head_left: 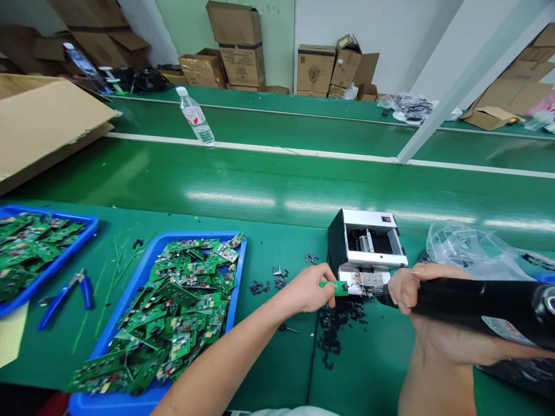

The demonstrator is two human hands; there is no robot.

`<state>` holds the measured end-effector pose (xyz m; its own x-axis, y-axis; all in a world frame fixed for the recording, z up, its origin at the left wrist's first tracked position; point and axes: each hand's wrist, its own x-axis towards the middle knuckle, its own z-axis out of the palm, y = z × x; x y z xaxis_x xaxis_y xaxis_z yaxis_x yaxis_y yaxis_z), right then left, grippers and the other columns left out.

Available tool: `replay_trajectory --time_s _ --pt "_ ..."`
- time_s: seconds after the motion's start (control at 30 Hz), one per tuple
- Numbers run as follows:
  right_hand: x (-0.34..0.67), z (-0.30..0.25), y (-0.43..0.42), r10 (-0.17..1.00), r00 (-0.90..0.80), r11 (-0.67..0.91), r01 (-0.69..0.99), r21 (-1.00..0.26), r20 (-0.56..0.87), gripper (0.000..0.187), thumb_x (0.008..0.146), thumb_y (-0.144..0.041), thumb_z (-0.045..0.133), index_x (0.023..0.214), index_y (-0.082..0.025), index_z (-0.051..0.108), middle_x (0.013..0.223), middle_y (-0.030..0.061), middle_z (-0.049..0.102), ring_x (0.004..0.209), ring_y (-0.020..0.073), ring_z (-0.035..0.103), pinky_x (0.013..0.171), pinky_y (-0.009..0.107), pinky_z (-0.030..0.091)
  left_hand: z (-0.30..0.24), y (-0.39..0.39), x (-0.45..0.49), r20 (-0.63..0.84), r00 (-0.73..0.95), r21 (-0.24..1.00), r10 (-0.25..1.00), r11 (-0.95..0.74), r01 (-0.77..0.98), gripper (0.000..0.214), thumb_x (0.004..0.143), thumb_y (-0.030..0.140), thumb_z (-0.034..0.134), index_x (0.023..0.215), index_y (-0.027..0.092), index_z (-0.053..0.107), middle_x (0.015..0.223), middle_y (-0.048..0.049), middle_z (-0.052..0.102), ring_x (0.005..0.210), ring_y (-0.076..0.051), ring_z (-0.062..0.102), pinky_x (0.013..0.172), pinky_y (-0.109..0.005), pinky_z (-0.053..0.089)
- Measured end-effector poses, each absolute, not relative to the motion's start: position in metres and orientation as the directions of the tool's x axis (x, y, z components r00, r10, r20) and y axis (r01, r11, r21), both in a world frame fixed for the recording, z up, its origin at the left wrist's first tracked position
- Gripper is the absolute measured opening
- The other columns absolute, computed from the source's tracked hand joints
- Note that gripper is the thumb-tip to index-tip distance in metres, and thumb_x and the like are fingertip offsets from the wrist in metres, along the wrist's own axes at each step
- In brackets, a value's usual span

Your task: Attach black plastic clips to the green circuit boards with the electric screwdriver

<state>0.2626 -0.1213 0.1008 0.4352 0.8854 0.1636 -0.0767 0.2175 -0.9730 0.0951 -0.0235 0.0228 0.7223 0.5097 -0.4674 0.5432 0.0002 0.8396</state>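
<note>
My left hand (313,287) pinches a small green circuit board (336,288) at the front of a silver and black box-shaped machine (368,237). The board's right end meets a metal fixture (366,282) on that machine. Wrapped round a thick black electric screwdriver (472,306) is my right hand (427,306). The screwdriver lies nearly level, its tip end pointing left at the fixture; whether the tip touches anything I cannot tell. Small black plastic clips (332,335) lie scattered below the machine, and more black clips (280,276) lie left of it.
A blue tray (239,271) heaped with circuit boards stands left of my arm, with a second blue tray (93,222) farther left. Blue-handled cutters (65,300) lie between them. Clear plastic bags (472,248) are at right. A water bottle (196,118) stands beyond the green bench.
</note>
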Motion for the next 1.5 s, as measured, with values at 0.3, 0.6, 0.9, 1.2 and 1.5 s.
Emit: replay_trajectory --time_s 0.3,0.6,0.9,1.2,1.5 --pt "0.278 0.076 -0.124 0.834 0.254 0.537 -0.165 -0.827 0.491 0.084 0.074 -0.09 0.033 0.105 -0.022 0.071 0.056 0.0006 0.059 0.042 0.0152 0.049 0.042 0.03 0.038 0.027 -0.022 0.096 -0.452 0.737 0.842 0.503 -0.033 0.539 0.011 0.082 0.026 0.048 0.09 0.02 0.054 0.078 0.0014 0.074 0.067 -0.013 0.057 0.062 -0.023 0.039" --pt "0.257 0.099 -0.089 0.851 0.181 0.524 -0.252 -0.814 0.492 0.078 0.072 -0.088 0.041 0.099 -0.023 0.074 0.054 0.0007 0.06 0.038 0.0146 0.05 0.039 0.03 0.038 0.019 -0.025 0.098 -0.426 0.738 0.856 0.523 -0.032 0.516 0.011 0.081 0.024 0.048 0.09 0.021 0.054 0.075 0.0009 0.073 0.077 -0.015 0.061 0.065 -0.022 0.042" --pt "0.261 0.084 -0.089 0.898 0.161 0.441 -0.312 -0.842 0.41 0.087 0.068 -0.093 0.035 0.099 -0.021 0.073 0.057 0.0011 0.061 0.04 0.0145 0.049 0.042 0.029 0.036 0.023 -0.025 0.098 -0.431 0.733 0.851 0.526 -0.033 0.524 0.011 0.08 0.023 0.049 0.089 0.02 0.054 0.075 0.0016 0.073 0.059 -0.011 0.052 0.059 -0.022 0.038" --pt "0.261 0.083 -0.089 0.881 0.164 0.472 -0.3 -0.829 0.443 0.086 0.069 -0.092 0.035 0.102 -0.022 0.072 0.056 0.0016 0.061 0.041 0.0145 0.049 0.042 0.03 0.037 0.021 -0.024 0.098 -0.441 0.733 0.854 0.517 -0.01 0.521 0.013 0.08 0.025 0.05 0.091 0.02 0.054 0.076 0.0016 0.073 0.058 -0.011 0.051 0.054 -0.021 0.036" --pt "0.261 0.089 -0.084 0.868 0.131 0.496 -0.284 -0.82 0.48 0.074 0.068 -0.086 0.05 0.101 -0.024 0.075 0.052 0.0017 0.06 0.037 0.0148 0.05 0.039 0.029 0.039 0.022 -0.024 0.099 -0.433 0.736 0.851 0.521 -0.032 0.524 0.011 0.08 0.023 0.049 0.089 0.021 0.054 0.075 0.0028 0.073 0.058 -0.011 0.051 0.058 -0.021 0.037"
